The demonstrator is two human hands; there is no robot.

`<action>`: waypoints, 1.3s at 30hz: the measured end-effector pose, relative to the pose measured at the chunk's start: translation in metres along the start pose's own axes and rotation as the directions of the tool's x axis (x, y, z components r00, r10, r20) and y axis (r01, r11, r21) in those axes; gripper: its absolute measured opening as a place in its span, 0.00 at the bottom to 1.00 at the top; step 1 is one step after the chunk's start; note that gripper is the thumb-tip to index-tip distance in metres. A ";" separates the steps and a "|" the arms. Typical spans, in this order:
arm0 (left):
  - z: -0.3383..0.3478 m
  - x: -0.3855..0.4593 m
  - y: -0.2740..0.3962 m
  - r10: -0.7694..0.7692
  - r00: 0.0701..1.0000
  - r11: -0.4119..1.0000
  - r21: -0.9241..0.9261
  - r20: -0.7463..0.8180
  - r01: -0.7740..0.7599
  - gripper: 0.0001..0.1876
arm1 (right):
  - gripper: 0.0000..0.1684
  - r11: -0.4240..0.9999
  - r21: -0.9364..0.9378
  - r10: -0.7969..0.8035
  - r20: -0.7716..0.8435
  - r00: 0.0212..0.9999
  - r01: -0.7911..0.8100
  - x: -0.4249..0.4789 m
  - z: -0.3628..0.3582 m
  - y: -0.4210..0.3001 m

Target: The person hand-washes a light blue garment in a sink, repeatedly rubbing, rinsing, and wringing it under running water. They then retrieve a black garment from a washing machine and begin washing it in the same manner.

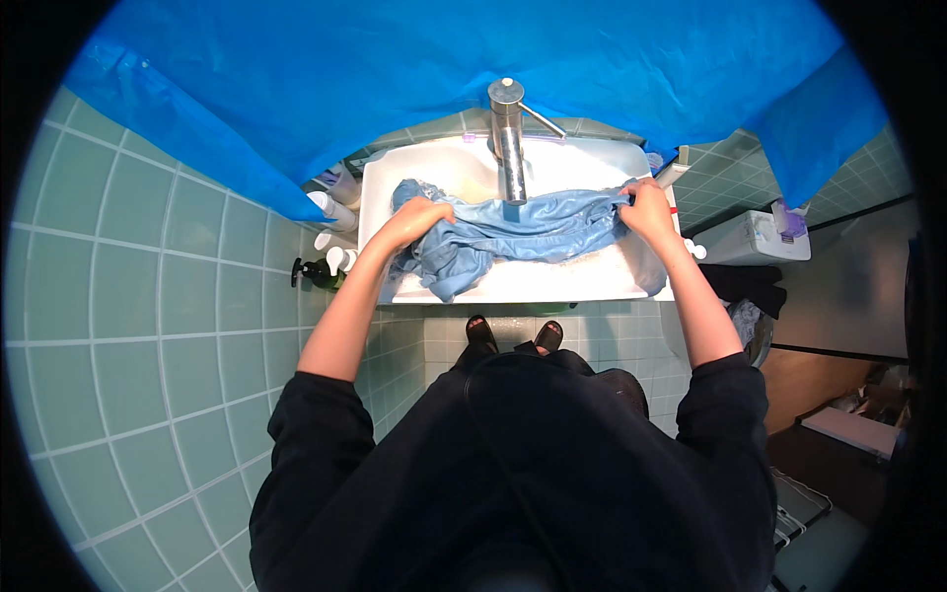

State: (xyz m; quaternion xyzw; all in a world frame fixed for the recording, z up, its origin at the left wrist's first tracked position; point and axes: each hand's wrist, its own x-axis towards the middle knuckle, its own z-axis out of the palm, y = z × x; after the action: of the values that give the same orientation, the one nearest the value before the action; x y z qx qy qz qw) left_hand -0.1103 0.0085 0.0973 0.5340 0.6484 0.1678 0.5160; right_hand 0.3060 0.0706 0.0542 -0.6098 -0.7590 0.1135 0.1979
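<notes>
A wet light-blue garment lies stretched and crumpled across the white washbasin. My left hand grips its bunched left part, thumb pointing right. At the basin's right side, my right hand pinches the other end of the cloth between thumb and fingers. The metal tap rises from the back of the basin, its spout over the middle of the cloth. I see no stream of water from it. Whitish suds or water show around the fabric, though glare hides detail there.
Several bottles stand left of the basin, including a green pump bottle. Blue plastic sheeting hangs behind the tap. To the right are a white container and dark clothes. Green tiled wall borders the left side.
</notes>
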 end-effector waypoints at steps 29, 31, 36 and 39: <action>0.201 0.123 -0.042 0.508 0.853 0.682 0.660 -0.121 -0.313 0.41 | 0.36 0.897 -0.443 0.121 0.243 0.962 -0.001 -0.014 0.117 -0.037; 0.210 0.145 -0.054 0.378 0.894 0.884 0.381 -0.241 -0.271 0.34 | 0.36 0.963 -0.266 0.137 0.317 0.939 -0.050 -0.009 0.134 -0.023; 0.195 0.149 -0.050 0.417 0.898 0.397 0.860 0.141 -0.320 0.18 | 0.41 0.965 -0.239 0.254 0.729 0.636 -0.111 0.037 0.133 -0.023; 0.225 0.169 -0.095 0.625 0.721 0.697 0.629 -0.299 -0.344 0.28 | 0.43 0.975 -0.202 0.217 0.742 0.634 -0.096 0.025 0.137 -0.017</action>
State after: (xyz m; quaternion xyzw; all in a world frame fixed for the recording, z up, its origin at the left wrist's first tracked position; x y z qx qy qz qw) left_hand 0.0489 0.0445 -0.1509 0.7504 0.6056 0.2459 0.0982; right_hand 0.2264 0.1003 -0.0575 -0.5821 -0.7220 0.3202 -0.1933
